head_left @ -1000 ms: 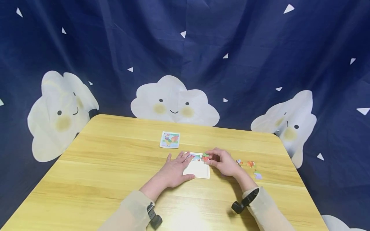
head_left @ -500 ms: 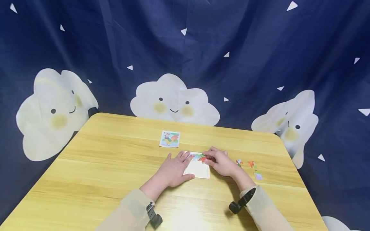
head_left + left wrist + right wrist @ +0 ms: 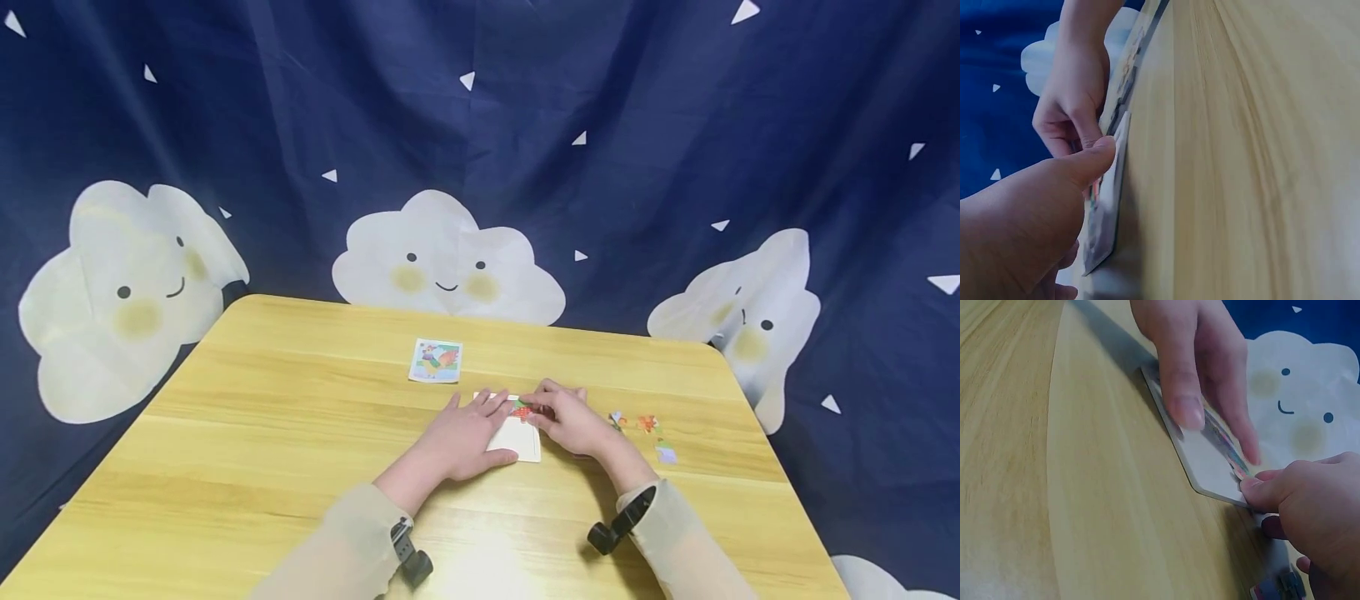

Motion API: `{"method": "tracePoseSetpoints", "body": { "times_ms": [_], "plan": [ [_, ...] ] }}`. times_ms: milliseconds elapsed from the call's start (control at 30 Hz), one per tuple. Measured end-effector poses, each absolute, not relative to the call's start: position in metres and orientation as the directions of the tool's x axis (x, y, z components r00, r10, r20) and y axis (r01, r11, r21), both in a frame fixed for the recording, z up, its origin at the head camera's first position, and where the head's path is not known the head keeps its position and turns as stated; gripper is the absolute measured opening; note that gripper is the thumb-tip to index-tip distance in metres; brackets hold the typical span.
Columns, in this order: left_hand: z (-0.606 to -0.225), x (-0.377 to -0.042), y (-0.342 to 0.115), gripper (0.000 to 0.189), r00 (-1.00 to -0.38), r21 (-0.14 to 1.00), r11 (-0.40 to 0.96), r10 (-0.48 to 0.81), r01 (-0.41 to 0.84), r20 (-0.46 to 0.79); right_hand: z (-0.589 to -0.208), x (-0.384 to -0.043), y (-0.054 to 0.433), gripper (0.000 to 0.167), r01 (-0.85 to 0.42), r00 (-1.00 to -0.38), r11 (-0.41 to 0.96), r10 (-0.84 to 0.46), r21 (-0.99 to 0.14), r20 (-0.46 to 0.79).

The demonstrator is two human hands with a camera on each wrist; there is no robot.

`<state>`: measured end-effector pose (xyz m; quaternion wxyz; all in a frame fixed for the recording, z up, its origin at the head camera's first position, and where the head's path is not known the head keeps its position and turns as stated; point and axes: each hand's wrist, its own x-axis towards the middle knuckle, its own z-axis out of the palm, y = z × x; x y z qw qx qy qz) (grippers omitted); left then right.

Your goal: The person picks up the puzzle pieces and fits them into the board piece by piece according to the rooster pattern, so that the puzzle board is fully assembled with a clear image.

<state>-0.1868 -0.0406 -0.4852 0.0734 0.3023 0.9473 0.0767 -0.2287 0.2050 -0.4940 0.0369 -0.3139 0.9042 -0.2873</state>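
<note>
A white puzzle board lies on the table, with a row of coloured puzzle pieces along its far side. My left hand rests over the board's left part, fingers stretched across the row and thumb near the front edge; it covers part of the row. At the far right corner my right hand pinches a red and green puzzle piece between thumb and fingers. In the right wrist view, that thumb sits right at the end of the row, by the board's edge.
Beyond the board lies a small picture card with a colourful animal. To the right are loose puzzle pieces: an orange one, a green and lilac one and a bluish one. A dark blue curtain hangs behind the table.
My right hand has moved slightly left, bringing the red and green puzzle piece down to the row's end. My left hand has slid a little right over the row.
</note>
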Motion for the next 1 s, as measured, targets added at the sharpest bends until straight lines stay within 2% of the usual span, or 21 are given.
{"method": "tracePoseSetpoints", "body": {
  "times_ms": [100,333,567,1000],
  "plan": [
    [-0.487,-0.191,-0.035,0.086,-0.788,0.204,0.787,0.608,0.582,-0.097,-0.495,-0.23,0.205,0.035,-0.539,-0.8,0.634,-0.591,-0.554,0.102],
    [-0.486,-0.195,-0.03,0.085,-0.795,0.232,0.792,0.597,0.564,-0.107,-0.493,-0.232,0.208,0.038,-0.485,-0.823,0.658,-0.565,-0.577,0.047],
    [-0.483,-0.198,-0.03,0.085,-0.783,0.247,0.783,0.609,0.57,-0.125,-0.497,-0.233,0.205,0.033,-0.456,-0.854,0.675,-0.515,-0.581,0.072],
    [-0.487,-0.193,-0.075,0.086,-0.788,0.357,0.752,0.612,0.554,-0.066,-0.495,-0.229,0.202,0.032,-0.411,-0.881,0.705,-0.471,-0.578,0.051]
  ]
}}
